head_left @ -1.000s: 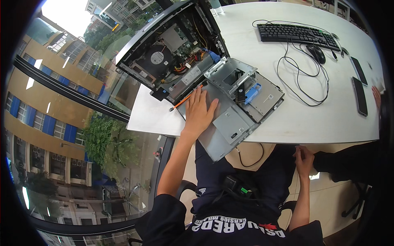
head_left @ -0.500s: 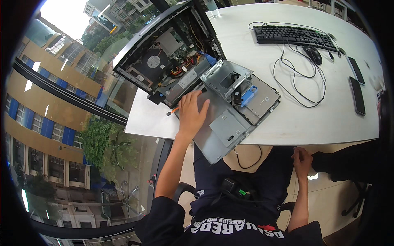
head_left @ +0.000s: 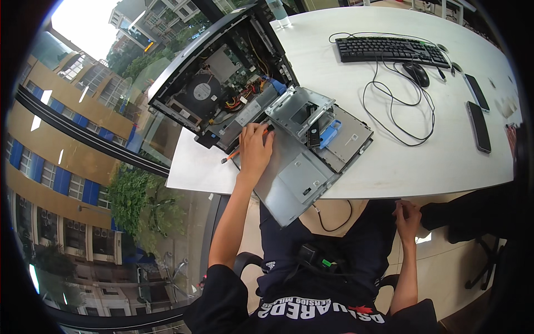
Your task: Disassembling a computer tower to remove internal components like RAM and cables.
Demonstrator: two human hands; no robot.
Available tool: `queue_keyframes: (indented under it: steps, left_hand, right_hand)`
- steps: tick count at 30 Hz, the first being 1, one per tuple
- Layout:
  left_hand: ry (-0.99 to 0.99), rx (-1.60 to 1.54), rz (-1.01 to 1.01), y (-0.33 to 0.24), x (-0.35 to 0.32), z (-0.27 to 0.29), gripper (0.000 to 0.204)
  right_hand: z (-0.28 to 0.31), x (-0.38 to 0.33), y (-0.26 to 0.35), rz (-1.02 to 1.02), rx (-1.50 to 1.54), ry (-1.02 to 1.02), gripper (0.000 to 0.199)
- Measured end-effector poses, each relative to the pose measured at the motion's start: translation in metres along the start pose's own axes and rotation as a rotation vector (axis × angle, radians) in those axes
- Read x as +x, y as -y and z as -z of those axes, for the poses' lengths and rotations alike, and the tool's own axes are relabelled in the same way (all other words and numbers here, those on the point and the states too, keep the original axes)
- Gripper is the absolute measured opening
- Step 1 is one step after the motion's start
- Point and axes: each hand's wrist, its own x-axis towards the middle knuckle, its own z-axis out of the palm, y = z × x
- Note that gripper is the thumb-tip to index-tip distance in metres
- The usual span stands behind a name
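Observation:
My left hand (head_left: 255, 151) lies on the white table (head_left: 445, 161) with its fingers curled around an orange-handled screwdriver (head_left: 230, 156). The screwdriver's dark end points at the open black computer case (head_left: 222, 89). The hand sits between that case and a grey metal drive cage and panel (head_left: 303, 167) with a blue latch (head_left: 329, 133). My right hand (head_left: 408, 216) is down below the table's front edge by my thigh, holding nothing, its fingers loosely bent.
A black keyboard (head_left: 389, 50), a mouse (head_left: 416, 73) and its looping cables lie at the back right. Two dark phones (head_left: 478, 127) (head_left: 476, 92) rest near the right edge. A white sheet (head_left: 194, 167) hangs over the table's left corner by a glass wall.
My left hand has slid a little toward the open case and its fingers have curled around the screwdriver. The right hand stays by my thigh.

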Motion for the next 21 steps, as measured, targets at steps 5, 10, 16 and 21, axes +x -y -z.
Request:
queue_keyframes:
  steps: [5, 10, 16, 21]
  left_hand:
    - [-0.01, -0.072, -0.038, -0.006, 0.002, 0.007, 0.016]
    - [-0.02, -0.141, -0.07, -0.008, 0.002, 0.014, 0.012]
    - [-0.009, -0.412, 0.027, -0.038, 0.004, 0.03, 0.013]
    - [-0.064, -0.43, -0.141, -0.091, 0.002, 0.082, 0.015]
  right_hand:
    - [0.0, -0.004, -0.005, -0.129, 0.075, 0.01, 0.02]
    - [0.005, -0.003, -0.002, -0.151, 0.064, 0.01, 0.02]
    - [-0.002, -0.004, -0.012, -0.025, 0.101, -0.085, 0.02]
    - [-0.001, -0.002, -0.011, -0.04, 0.095, -0.069, 0.021]
